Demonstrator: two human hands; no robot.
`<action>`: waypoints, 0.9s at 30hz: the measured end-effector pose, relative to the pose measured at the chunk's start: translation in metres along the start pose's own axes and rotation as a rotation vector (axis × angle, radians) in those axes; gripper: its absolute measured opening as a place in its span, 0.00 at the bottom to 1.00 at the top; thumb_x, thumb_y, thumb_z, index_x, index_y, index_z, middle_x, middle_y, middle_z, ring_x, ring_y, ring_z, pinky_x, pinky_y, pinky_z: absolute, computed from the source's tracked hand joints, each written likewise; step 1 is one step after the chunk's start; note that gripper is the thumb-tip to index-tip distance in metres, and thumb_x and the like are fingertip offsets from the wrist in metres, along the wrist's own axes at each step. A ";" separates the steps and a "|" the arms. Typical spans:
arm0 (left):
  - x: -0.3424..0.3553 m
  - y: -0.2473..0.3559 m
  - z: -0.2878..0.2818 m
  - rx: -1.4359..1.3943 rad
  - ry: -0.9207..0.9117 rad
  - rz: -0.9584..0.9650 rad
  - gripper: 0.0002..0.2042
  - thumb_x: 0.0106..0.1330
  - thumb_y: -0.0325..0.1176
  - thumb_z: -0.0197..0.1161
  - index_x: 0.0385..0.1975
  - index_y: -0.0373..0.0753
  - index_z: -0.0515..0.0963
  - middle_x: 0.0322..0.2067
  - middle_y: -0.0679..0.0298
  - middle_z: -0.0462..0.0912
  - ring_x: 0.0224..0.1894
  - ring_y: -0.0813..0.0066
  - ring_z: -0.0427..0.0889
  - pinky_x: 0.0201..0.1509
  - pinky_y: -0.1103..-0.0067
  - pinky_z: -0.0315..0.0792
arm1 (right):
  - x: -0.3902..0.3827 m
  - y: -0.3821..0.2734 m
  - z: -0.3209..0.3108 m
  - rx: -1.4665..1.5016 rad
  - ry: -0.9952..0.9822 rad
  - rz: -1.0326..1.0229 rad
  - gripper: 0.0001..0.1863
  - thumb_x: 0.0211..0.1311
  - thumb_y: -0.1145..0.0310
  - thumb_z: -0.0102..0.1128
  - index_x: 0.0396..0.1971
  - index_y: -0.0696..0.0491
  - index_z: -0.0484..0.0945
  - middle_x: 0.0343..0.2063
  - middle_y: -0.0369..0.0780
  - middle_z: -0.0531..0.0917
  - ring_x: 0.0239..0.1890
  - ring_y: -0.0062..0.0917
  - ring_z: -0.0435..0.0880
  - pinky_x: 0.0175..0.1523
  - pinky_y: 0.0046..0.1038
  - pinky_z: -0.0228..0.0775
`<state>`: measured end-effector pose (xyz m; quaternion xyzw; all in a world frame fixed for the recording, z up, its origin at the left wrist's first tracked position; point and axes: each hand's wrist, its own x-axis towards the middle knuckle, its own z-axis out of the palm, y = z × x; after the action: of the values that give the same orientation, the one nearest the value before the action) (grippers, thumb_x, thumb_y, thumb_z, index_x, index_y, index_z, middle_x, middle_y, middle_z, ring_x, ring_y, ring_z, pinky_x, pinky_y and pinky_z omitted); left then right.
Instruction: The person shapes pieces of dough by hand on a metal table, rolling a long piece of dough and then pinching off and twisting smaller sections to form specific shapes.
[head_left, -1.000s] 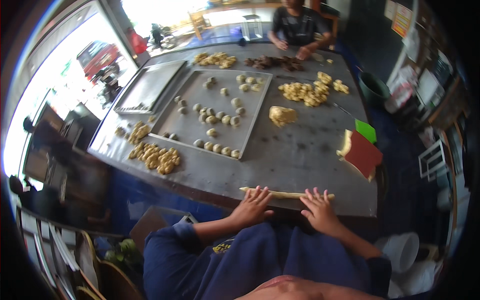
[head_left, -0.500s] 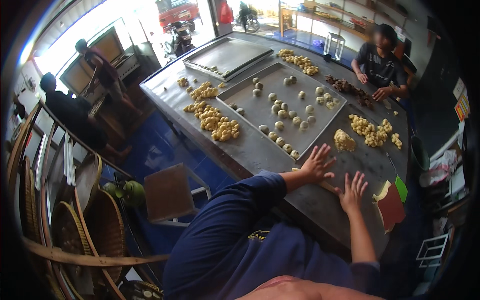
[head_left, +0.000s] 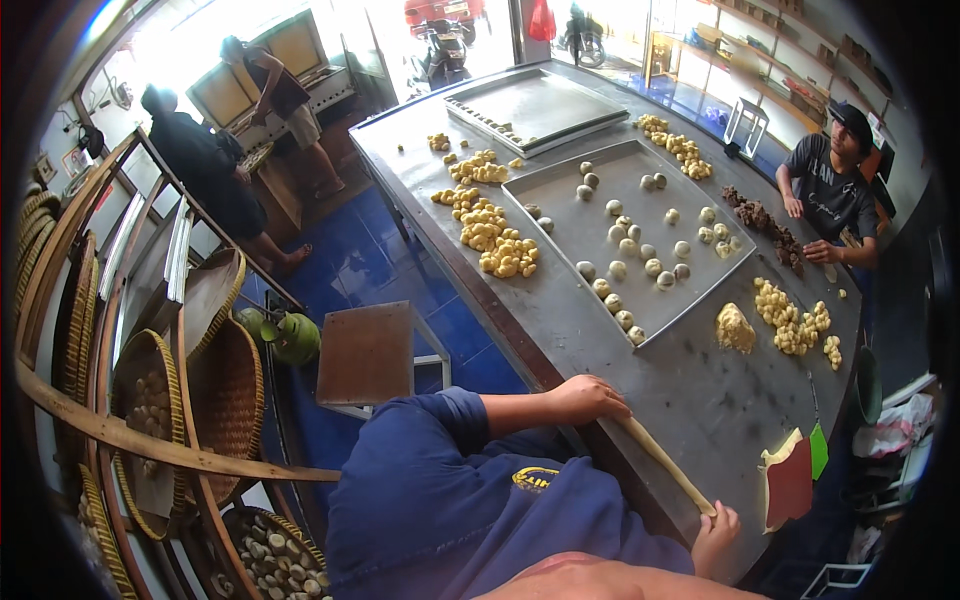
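Note:
A long, pale tan dough rope (head_left: 668, 465) lies along the near edge of the metal-topped table (head_left: 640, 385). Over its far-left end curls my left hand (head_left: 588, 400), closed, with the fingertips turned down. My right hand (head_left: 717, 530) pinches the near-right end between thumb and fingers. Beyond the rope, a lump of yellow dough (head_left: 735, 328) sits beside a pile of small dough pieces (head_left: 790, 318). To the right of the rope lie a dark red, pale-edged block (head_left: 788, 485) and a green scraper-like piece (head_left: 819, 452).
A metal tray (head_left: 560, 190) of round filled balls occupies mid-table, with another tray (head_left: 540, 110) behind. Dough piles (head_left: 485, 225) line the left side. A co-worker (head_left: 835, 185) stands at right by brown clumps (head_left: 765, 225). A stool (head_left: 365, 352) and rack of baskets (head_left: 225, 400) stand left.
My hands were spread flat over the rope; now they have moved apart and closed on its two ends. The view has turned, and the co-worker's head is raised.

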<state>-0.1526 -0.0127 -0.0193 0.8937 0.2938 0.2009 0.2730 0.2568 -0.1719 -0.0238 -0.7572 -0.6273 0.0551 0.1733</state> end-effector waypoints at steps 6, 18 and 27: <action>0.006 0.021 -0.045 0.025 0.393 0.151 0.16 0.53 0.26 0.61 0.44 0.41 0.81 0.45 0.57 0.83 0.49 0.55 0.80 0.53 0.66 0.73 | 0.034 -0.024 -0.022 0.736 -0.200 0.166 0.05 0.61 0.73 0.61 0.36 0.57 0.78 0.37 0.38 0.79 0.38 0.26 0.79 0.41 0.25 0.73; 0.060 0.080 0.012 -0.486 0.132 0.008 0.30 0.61 0.34 0.67 0.62 0.38 0.65 0.49 0.50 0.80 0.52 0.53 0.79 0.56 0.64 0.72 | 0.047 -0.126 0.009 0.863 -0.008 -0.103 0.15 0.58 0.80 0.63 0.46 0.57 0.79 0.41 0.40 0.81 0.42 0.23 0.81 0.46 0.24 0.73; 0.092 0.093 0.037 -0.967 -0.045 -0.053 0.22 0.73 0.39 0.57 0.62 0.37 0.64 0.33 0.61 0.82 0.33 0.76 0.81 0.35 0.77 0.74 | 0.047 -0.152 -0.026 0.611 0.160 -0.297 0.12 0.53 0.80 0.66 0.39 0.57 0.84 0.35 0.46 0.84 0.40 0.38 0.83 0.47 0.32 0.74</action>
<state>-0.0264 -0.0313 0.0272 0.6608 0.1834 0.2881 0.6683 0.1333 -0.1082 0.0572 -0.5728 -0.6695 0.1549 0.4468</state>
